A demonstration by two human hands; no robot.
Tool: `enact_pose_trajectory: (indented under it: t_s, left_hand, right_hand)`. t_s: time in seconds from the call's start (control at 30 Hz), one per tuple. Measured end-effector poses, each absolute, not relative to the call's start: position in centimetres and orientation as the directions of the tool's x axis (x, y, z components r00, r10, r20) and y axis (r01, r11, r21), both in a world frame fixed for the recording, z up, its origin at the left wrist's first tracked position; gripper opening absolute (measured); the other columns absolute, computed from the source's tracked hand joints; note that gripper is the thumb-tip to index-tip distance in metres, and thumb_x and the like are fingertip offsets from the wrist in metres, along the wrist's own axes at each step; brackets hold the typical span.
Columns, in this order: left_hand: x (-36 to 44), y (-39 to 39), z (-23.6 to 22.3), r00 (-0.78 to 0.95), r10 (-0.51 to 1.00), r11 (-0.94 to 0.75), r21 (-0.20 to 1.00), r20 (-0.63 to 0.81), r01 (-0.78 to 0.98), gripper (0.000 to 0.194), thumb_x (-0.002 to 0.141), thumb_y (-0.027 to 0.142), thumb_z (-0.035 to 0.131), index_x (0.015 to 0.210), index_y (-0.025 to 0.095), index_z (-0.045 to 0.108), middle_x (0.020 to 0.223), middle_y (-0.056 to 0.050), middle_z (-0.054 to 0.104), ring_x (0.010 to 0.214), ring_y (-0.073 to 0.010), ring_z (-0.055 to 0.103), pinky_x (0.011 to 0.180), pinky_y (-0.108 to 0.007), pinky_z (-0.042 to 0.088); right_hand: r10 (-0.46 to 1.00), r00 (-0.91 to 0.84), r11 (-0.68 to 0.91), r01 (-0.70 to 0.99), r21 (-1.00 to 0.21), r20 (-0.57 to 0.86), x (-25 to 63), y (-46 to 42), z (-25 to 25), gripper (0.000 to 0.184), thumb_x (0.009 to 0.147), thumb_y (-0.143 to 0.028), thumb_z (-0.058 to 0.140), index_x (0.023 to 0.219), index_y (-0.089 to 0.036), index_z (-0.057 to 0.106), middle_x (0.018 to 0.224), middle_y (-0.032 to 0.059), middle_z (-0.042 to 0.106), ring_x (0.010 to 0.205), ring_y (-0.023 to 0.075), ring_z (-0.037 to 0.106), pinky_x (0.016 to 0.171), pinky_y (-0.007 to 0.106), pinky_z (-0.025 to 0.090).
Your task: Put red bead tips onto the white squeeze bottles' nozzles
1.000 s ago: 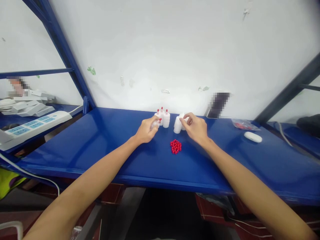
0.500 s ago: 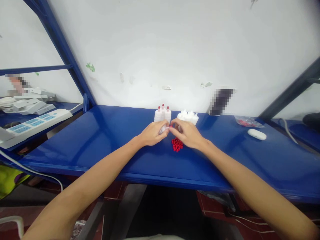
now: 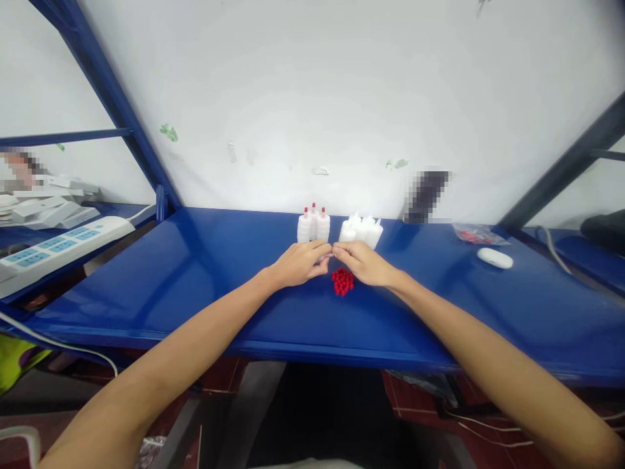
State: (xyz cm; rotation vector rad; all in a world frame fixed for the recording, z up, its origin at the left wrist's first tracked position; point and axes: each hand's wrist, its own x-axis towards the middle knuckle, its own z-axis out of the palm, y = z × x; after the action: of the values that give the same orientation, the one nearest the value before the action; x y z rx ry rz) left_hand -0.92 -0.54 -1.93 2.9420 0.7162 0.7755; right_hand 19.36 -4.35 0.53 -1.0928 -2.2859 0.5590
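My left hand (image 3: 303, 264) is closed around a small white squeeze bottle (image 3: 324, 258), which lies tilted and is mostly covered by the fingers. At the bottle's tip, the fingers of my right hand (image 3: 364, 262) are pinched together over the red cap, hidden from sight here. Both hands meet fingertip to fingertip just above the table. Below them lies a pile of small red caps (image 3: 342, 281). Behind the left hand stand several white bottles with red caps (image 3: 313, 226). Uncapped white bottles (image 3: 362, 230) stand behind the right hand.
The blue table (image 3: 205, 286) runs up to a white wall. Toward its right end are a white oval case (image 3: 495, 258) and a clear bag with red pieces (image 3: 481, 234). A white power strip (image 3: 63, 247) and white boxes (image 3: 49, 212) lie to the left.
My right fingers have closed down over the bottle's tip, covering the red cap that showed between the hands. The view has shifted slightly.
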Motion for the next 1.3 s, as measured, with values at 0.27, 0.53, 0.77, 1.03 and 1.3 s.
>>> enact_pose_trajectory:
  t_s: [0.27, 0.53, 0.77, 1.03, 1.3]
  left_hand:
    - [-1.1, -0.4, -0.8, 0.812, 0.418, -0.905, 0.271, 0.407, 0.329, 0.021, 0.094, 0.025, 0.035, 0.08, 0.018, 0.049, 0.075, -0.002, 0.055, 0.064, -0.0147, 0.047, 0.062, -0.027, 0.035]
    - [-0.7, -0.8, 0.1, 0.841, 0.516, -0.474, 0.872, 0.162, 0.123, 0.031, 0.091, 0.033, 0.033, 0.074, 0.015, 0.052, 0.057, 0.002, 0.047, 0.046, -0.0088, 0.041, 0.047, -0.022, 0.036]
    - [-3.9, 1.3, 0.1, 0.784, 0.621, -0.096, 0.992, -0.001, 0.077, 0.028, 0.082, 0.038, 0.044, 0.069, 0.015, 0.054, 0.051, 0.001, 0.046, 0.037, -0.0087, 0.039, 0.036, -0.021, 0.029]
    - [-2.3, 0.6, -1.6, 0.609, 0.762, -0.261, 0.965, 0.221, -0.024, 0.032, 0.089, 0.048, 0.049, 0.091, 0.017, 0.054, 0.062, 0.002, 0.05, 0.046, -0.0087, 0.047, 0.043, -0.02, 0.038]
    - [-1.5, -0.8, -2.0, 0.605, 0.718, -0.575, 0.784, 0.345, 0.235, 0.038, 0.097, 0.055, 0.041, 0.102, 0.019, 0.053, 0.065, 0.005, 0.051, 0.05, -0.008, 0.048, 0.051, -0.02, 0.039]
  right_hand:
    - [0.775, -0.545, 0.622, 0.569, -0.537, 0.32, 19.2, -4.6, 0.6, 0.041, 0.097, -0.046, 0.037, 0.069, -0.018, 0.049, 0.058, -0.0035, 0.042, 0.055, 0.0109, 0.038, 0.056, 0.025, 0.03]
    - [0.739, -0.589, 0.64, 0.461, -0.615, 0.327, 18.6, -5.3, 1.2, 0.035, 0.098, -0.036, 0.038, 0.077, -0.017, 0.059, 0.065, -0.0008, 0.055, 0.059, 0.011, 0.047, 0.06, 0.025, 0.036]
    - [0.841, -0.433, 0.518, 0.469, -0.715, 0.326, 22.1, -4.3, 3.1, 0.042, 0.096, -0.044, 0.036, 0.06, -0.023, 0.029, 0.051, -0.0065, 0.032, 0.047, 0.0088, 0.03, 0.049, 0.025, 0.029]
    - [0.815, -0.556, 0.44, 0.778, -0.448, -0.166, 23.7, -3.6, 2.4, 0.018, 0.085, -0.032, 0.054, 0.071, -0.019, 0.053, 0.061, -0.0029, 0.051, 0.054, 0.0112, 0.042, 0.053, 0.027, 0.033]
    - [0.814, -0.551, 0.431, 0.786, -0.444, -0.186, 23.6, -3.8, 2.5, 0.005, 0.074, -0.022, 0.059, 0.075, -0.02, 0.064, 0.062, -0.0009, 0.061, 0.053, 0.0134, 0.052, 0.05, 0.028, 0.037]
